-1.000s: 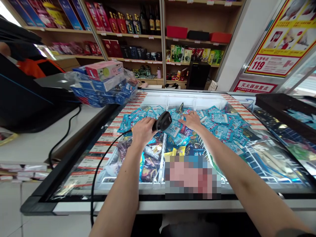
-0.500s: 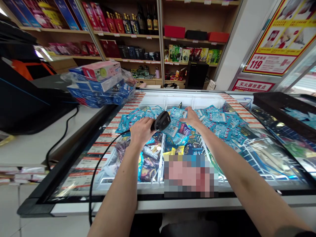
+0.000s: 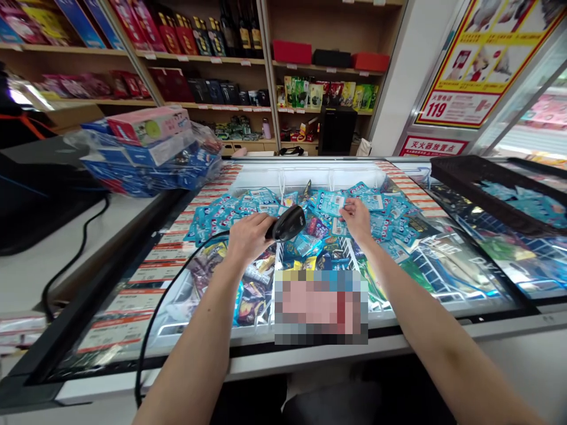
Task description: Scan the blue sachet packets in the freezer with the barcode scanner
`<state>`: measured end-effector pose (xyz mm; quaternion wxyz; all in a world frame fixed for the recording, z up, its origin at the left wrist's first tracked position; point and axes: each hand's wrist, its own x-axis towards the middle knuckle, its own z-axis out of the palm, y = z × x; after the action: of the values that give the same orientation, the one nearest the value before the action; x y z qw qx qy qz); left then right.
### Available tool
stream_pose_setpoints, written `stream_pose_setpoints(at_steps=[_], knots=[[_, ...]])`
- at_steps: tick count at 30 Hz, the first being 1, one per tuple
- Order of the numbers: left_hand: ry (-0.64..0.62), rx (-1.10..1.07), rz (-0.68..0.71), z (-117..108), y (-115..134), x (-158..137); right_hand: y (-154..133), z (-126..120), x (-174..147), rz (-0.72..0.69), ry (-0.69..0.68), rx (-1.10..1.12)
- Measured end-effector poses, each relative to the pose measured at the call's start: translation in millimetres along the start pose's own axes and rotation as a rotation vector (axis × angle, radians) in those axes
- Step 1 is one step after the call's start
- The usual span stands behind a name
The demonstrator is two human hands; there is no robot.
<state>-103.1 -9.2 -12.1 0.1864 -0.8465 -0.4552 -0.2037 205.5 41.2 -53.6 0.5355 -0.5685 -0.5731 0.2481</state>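
Observation:
My left hand [image 3: 250,236] is wrapped round the handle of a black barcode scanner [image 3: 289,224], whose head points right. Its cable [image 3: 166,289] runs down past my left forearm. Between thumb and fingers, my right hand [image 3: 357,217] pinches the right edge of a light-blue packet [image 3: 330,202], with a white barcode label facing up. More light-blue packets [image 3: 219,215] lie spread over the freezer's glass top [image 3: 305,176] on both sides of my hands. Beneath the glass, wire baskets [image 3: 273,307] hold wrapped ice creams in several colours.
Plastic-wrapped blue boxes [image 3: 150,159] are stacked at the left by a counter. A dark brown tray [image 3: 482,189] with more blue packets stands on the right. Shelves [image 3: 204,59] with bottles and boxes rise behind the freezer. A blurred patch [image 3: 321,307] hides the near glass.
The camera view has shifted a little to the right. My right hand now holds a packet by its right edge, apart from the scanner; the scanner stays in my left hand.

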Motion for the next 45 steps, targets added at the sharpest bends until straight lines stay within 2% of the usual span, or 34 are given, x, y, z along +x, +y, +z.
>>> stream_pose_setpoints(at_steps=[5,10,14,24,33,40,45], knots=[[-0.025,0.003,0.006,2,6,2,1,4,-4,0.075,-0.054,-0.059],[0.0,-0.023,-0.007,6,8,3,2,5,-4,-0.008,0.012,-0.083],[0.018,-0.048,-0.007,8,9,3,2,3,-5,-0.006,0.074,-0.097],[-0.014,-0.066,-0.021,4,27,19,7,4,-2,0.004,0.052,-0.074],[0.007,-0.083,-0.046,1,29,23,8,4,-1,-0.014,0.037,-0.152],[0.011,-0.099,-0.051,9,31,21,10,3,-1,-0.058,0.06,-0.107],[0.021,-0.112,-0.057,10,33,22,9,3,-1,-0.036,0.051,-0.09]])
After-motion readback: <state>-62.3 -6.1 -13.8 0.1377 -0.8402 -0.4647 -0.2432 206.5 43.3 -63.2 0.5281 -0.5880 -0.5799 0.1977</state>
